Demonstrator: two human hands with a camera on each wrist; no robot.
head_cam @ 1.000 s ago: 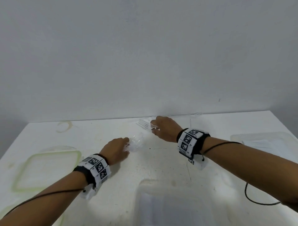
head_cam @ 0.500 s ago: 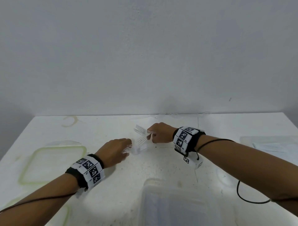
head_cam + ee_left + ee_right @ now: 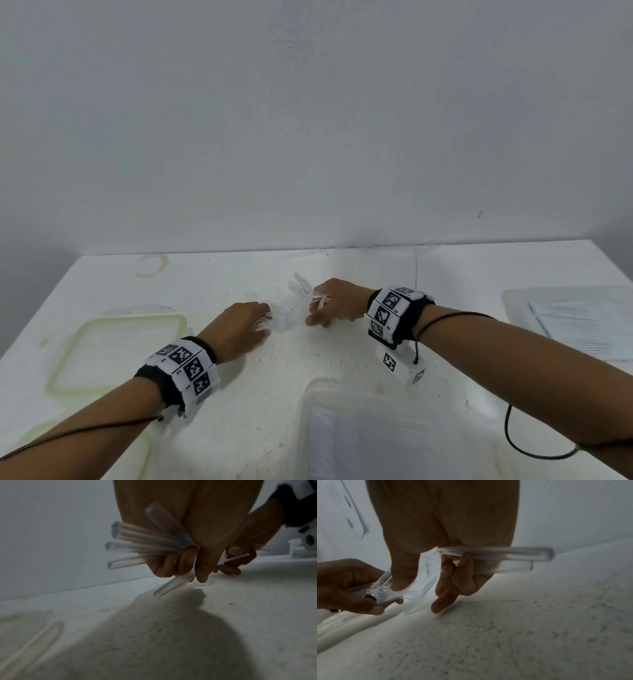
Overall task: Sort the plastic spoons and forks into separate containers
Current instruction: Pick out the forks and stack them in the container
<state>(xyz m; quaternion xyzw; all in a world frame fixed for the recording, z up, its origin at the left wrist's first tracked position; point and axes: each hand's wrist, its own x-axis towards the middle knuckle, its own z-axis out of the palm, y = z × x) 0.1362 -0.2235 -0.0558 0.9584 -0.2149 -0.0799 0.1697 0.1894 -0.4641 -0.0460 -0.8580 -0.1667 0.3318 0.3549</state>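
Observation:
My left hand (image 3: pixel 265 323) grips a bundle of clear plastic cutlery (image 3: pixel 142 543) low over the white table; several handles fan out of the fist. Whether they are spoons or forks, I cannot tell. My right hand (image 3: pixel 318 308) is just right of it and holds clear plastic forks (image 3: pixel 299 286) with tines pointing up and away. In the right wrist view their handles (image 3: pixel 505 558) stick out under the curled fingers (image 3: pixel 465 566), while the thumb reaches to the left hand's bundle (image 3: pixel 382 593).
A green-rimmed shallow container (image 3: pixel 68 356) lies at the left and another green rim (image 3: pixel 145 455) at the near left corner. A clear tub (image 3: pixel 305 404) stands at the near centre. At the right is a clear tray (image 3: pixel 513 301). More clear cutlery (image 3: pixel 359 247) lies along the wall.
My right hand has drawn back from the far side of the table with the forks and come close to the left hand. The left hand has hardly moved.

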